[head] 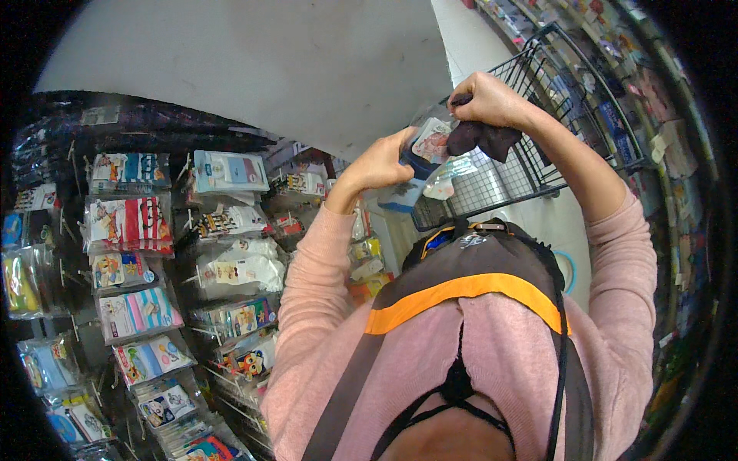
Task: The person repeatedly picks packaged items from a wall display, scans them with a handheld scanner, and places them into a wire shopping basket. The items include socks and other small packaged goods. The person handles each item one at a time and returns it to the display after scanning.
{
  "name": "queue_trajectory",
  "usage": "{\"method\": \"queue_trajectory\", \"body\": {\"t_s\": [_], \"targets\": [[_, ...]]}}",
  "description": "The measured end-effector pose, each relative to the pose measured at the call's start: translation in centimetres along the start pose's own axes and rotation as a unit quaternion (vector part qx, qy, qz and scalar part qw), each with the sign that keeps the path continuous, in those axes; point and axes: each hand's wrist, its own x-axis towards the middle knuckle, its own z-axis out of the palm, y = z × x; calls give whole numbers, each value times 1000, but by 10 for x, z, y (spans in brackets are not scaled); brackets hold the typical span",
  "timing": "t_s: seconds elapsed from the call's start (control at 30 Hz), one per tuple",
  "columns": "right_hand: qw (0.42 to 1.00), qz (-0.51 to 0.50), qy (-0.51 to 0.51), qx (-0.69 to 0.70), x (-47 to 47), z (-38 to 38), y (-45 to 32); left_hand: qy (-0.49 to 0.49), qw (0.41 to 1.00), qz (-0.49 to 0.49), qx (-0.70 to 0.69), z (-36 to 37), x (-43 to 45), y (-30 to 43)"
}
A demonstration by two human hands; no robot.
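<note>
My left hand point(377, 164) grips a clear-plastic packet point(431, 141) of dark blue folded fabric with a printed picture card, its thumb pressed on the near side. A light blue piece point(400, 196) hangs below the thumb; whether it belongs to the same packet, I cannot tell. Bunched dark cloth point(484, 138) hangs from my right hand point(493, 106), whose fingers are curled around its upper end. The cloth overlaps the packet's right edge from this angle. Both hands are above the near end of a black wire shopping cart point(478, 204), and another pale packet point(443, 185) shows just under them.
Hooks on a display rack at left carry several packaged textiles, including a red-striped pack point(130, 222) and white socks point(245, 268). A grey panel point(259, 63) juts out above the rack. Stocked shelves point(651, 104) line the right side. I wear a dark apron with an orange band point(473, 286).
</note>
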Motion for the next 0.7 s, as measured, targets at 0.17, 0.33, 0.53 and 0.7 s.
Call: {"method": "queue_trajectory", "body": {"t_s": [0.17, 0.33, 0.53, 0.7], "targets": [[987, -42, -85, -132, -13, 7, -13, -22, 995, -33, 95, -1, 6, 1], [991, -55, -67, -105, -15, 23, -8, -77, 991, -61, 92, 3, 6, 9], [995, -27, -32, 90, -10, 7, 26, -112, 989, -72, -68, -11, -2, -8], [986, 11, 2, 165, -15, -12, 39, -112, 988, -89, -63, -15, -13, -33]]}}
